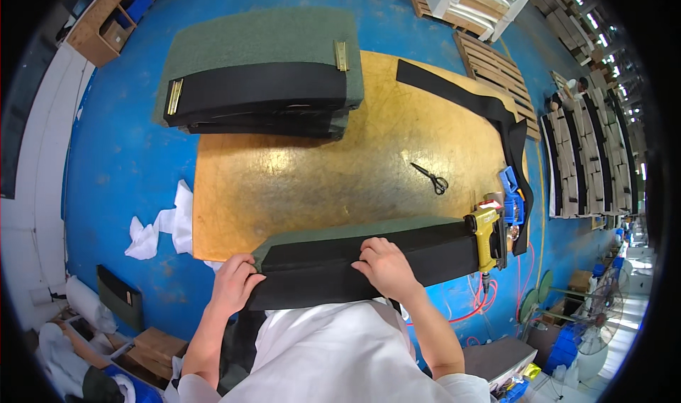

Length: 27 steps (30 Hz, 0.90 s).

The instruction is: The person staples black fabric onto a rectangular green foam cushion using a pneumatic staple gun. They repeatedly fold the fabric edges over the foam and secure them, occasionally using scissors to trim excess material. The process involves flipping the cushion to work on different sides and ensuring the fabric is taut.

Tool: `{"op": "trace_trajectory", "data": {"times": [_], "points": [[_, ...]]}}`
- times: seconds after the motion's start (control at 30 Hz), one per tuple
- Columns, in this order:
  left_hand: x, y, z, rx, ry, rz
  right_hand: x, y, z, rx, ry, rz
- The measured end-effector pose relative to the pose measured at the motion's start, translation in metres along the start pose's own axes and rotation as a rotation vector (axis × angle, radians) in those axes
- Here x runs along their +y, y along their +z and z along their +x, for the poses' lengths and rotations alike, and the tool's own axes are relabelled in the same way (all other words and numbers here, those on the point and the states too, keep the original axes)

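Fingers of our left hand pinch the left end of the black fabric — those of our right hand, bunched against the thumb, grip its middle. We have it along a green panel at lower centre of the frame, by the table's near edge — with a yellow air tool at its right end.

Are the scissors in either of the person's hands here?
No; the scissors lie on the tabletop, while the left hand and right hand are both at the black fabric.
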<state>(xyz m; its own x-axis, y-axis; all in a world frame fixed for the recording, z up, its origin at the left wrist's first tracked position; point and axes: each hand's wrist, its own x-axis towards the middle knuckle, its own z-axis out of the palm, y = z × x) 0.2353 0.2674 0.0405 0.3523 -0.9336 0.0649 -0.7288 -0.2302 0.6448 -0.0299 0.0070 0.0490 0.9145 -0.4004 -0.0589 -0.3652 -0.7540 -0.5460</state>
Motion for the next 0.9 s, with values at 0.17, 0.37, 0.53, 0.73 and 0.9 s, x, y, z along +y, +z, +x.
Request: {"op": "trace_trajectory", "data": {"times": [0.17, 0.37, 0.53, 0.73, 0.9], "points": [[-0.005, -0.005, 0.006, -0.037, 0.017, -0.006, 0.017, -0.001, -0.009, 0.056, 0.063, 0.035], [-0.024, -0.005, 0.018, -0.234, 0.12, 0.254, 0.037, -0.02, -0.028, 0.257, 0.095, -0.007], [0.046, -0.01, 0.063, -0.326, 0.198, 0.343, 0.088, -0.074, -0.087, 0.764, 0.317, -0.128], [0.079, 0.08, 0.103, -0.552, 0.154, 0.221, 0.136, -0.08, -0.143, 0.512, 0.774, -0.468], [0.088, 0.102, 0.121, -0.63, 0.229, 0.166, 0.155, -0.096, -0.133, 0.49, 0.843, -0.357]]}}
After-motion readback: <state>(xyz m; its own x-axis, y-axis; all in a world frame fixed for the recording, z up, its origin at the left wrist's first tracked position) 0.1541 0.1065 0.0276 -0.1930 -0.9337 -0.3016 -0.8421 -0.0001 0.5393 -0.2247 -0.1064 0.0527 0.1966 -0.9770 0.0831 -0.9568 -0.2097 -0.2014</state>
